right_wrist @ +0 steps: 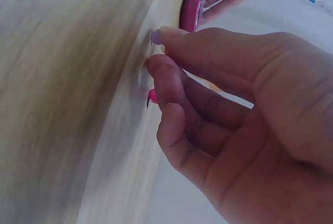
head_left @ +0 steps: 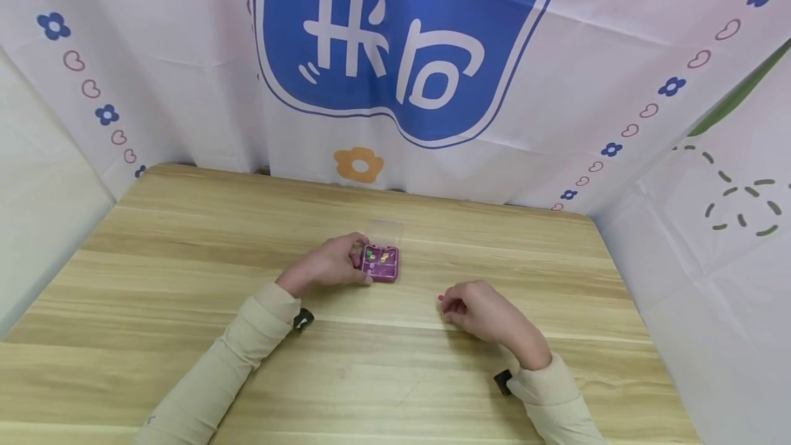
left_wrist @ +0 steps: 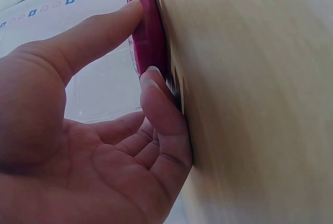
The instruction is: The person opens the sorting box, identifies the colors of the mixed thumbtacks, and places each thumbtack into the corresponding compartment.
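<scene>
A small magenta pill box [head_left: 387, 279] with several compartments lies on the table, its clear lid [head_left: 384, 231] open toward the back. Green, yellow and lilac pills show inside it. My left hand [head_left: 330, 263] grips the box's left side; in the left wrist view its thumb and fingertips touch the magenta edge [left_wrist: 149, 31]. Right of the box, my right hand [head_left: 485, 311] is low over the table with fingers curled. A small purple pill [right_wrist: 157, 37] shows at its thumb tip, seemingly pinched and partly hidden. Beside its fingers is a bright pink pill [right_wrist: 152, 96].
The wooden table [head_left: 383, 376] runs back to a white printed curtain [head_left: 210, 108]. More white cloth [head_left: 698, 280] hangs along the right side. A black wrist strap [head_left: 303, 320] shows by the left sleeve and a black piece [head_left: 503, 382] by the right one.
</scene>
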`<state>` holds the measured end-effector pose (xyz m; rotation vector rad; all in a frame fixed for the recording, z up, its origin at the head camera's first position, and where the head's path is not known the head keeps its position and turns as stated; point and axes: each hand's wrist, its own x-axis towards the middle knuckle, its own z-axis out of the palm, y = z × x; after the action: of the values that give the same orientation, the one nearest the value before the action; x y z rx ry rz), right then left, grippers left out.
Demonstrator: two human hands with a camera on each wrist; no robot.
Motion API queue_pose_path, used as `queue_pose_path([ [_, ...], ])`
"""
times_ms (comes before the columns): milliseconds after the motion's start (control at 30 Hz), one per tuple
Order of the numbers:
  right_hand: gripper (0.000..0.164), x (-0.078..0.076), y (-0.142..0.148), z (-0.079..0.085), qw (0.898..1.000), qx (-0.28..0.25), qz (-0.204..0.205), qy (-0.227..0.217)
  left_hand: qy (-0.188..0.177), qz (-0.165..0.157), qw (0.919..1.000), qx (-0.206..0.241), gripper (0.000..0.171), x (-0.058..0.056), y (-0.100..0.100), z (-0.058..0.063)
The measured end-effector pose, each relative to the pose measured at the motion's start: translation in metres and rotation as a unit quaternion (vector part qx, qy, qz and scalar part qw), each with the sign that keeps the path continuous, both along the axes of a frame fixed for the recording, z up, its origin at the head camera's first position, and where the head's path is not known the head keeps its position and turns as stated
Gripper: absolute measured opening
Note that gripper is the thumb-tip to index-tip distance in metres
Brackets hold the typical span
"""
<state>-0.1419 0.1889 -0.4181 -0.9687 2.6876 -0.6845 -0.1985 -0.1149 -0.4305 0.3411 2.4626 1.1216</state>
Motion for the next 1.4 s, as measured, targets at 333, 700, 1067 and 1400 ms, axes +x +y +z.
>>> queue_pose_path([
  [333, 0.010, -0.003, -0.005, -0.003, 1.000, -0.010, 0.010, 0.009, 0.008, -0.005, 1.0000, 0.003, 0.078, -0.003, -0.001, 0.002],
  [700, 0.011, -0.003, -0.006, -0.006, 1.000, -0.016, 0.011, 0.013, 0.011, -0.007, 0.9999, 0.003, 0.077, -0.004, 0.000, 0.000],
  [1067, 0.007, 0.000, -0.008, -0.001, 1.000, -0.001, 0.004, 0.002, 0.007, -0.009, 0.9999, -0.001, 0.077, -0.002, -0.001, 0.000],
  [1400, 0.006, -0.006, -0.017, 0.012, 1.000, 0.013, -0.002, 0.015, 0.009, -0.007, 0.9999, -0.001, 0.078, -0.001, -0.001, 0.000],
])
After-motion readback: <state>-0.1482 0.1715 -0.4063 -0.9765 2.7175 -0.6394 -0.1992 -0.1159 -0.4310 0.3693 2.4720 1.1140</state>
